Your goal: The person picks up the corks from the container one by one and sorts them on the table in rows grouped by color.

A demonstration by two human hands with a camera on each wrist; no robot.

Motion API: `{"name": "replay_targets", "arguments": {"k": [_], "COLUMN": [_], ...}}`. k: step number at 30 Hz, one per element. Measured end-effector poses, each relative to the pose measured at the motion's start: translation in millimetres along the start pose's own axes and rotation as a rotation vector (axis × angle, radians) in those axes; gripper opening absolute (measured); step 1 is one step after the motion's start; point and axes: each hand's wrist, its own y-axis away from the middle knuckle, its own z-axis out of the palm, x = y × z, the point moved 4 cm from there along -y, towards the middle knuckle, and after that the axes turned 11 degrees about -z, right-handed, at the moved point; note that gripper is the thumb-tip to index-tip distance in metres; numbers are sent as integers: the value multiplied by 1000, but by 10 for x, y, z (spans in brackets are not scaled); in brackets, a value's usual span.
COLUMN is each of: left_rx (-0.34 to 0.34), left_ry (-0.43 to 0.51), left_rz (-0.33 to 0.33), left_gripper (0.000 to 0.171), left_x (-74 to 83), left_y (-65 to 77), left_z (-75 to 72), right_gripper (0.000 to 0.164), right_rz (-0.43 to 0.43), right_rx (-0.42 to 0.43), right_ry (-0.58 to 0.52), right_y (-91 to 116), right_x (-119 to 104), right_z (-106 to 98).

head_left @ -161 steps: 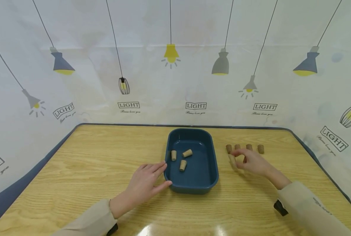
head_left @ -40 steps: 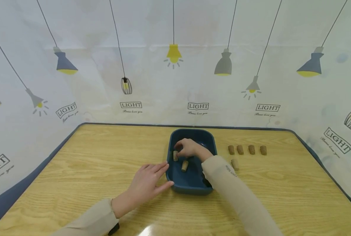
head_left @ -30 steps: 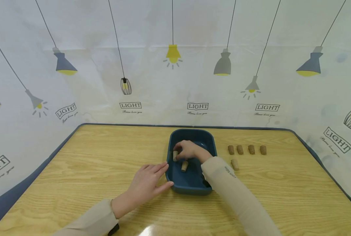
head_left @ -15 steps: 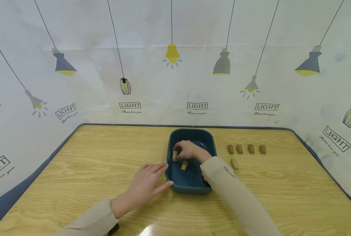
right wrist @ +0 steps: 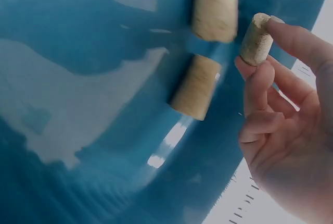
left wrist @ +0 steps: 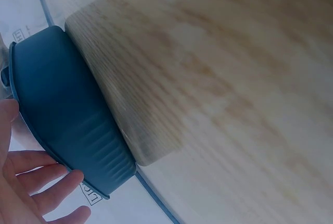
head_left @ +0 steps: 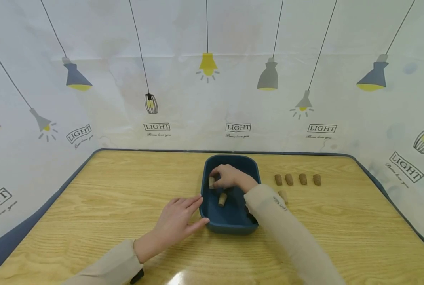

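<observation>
My right hand (head_left: 229, 176) reaches into a blue tray (head_left: 233, 228) and pinches a cork stopper (right wrist: 256, 39) between thumb and fingertips. In the head view this cork stopper shows at the fingertips, by the tray's left wall. Two more corks lie on the tray floor in the right wrist view: a tapered cork (right wrist: 196, 86) and a larger-looking cork (right wrist: 216, 8). From the head, only one of these, the near cork (head_left: 223, 199), is visible; the hand hides the other. My left hand (head_left: 174, 219) rests its extended fingers and thumb against the tray's left rim.
Right of the tray, several darker corks (head_left: 303, 179) stand in a row on the wooden table (head_left: 133, 178). A paler cork (head_left: 283, 195) sits in front of them, partly covered by the right sleeve (head_left: 283, 221). A lamp-patterned backdrop (head_left: 183, 99) surrounds the table.
Earlier, the right hand was at the corks right of the tray, then moved left into the tray. Just now it has raised the pinched cork slightly. The left hand stays at the rim.
</observation>
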Motion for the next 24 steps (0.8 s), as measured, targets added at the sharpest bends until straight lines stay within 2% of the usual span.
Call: {"name": "replay_targets", "arguments": {"k": [13,24], "left_rx": [25,12], "left_ry": [-6,-1], "left_rz": [10,-4], "left_gripper": [58,59], "left_x": [0,3], "left_y": [-3,0], "left_z": [10,11], "right_gripper": [43,40], "right_rz": [-53,-137], "right_rx": [-3,20], "right_ry": [-1,82], "right_y": [139,433], "right_x": [-92,-99], "right_z": [-353,-546]}}
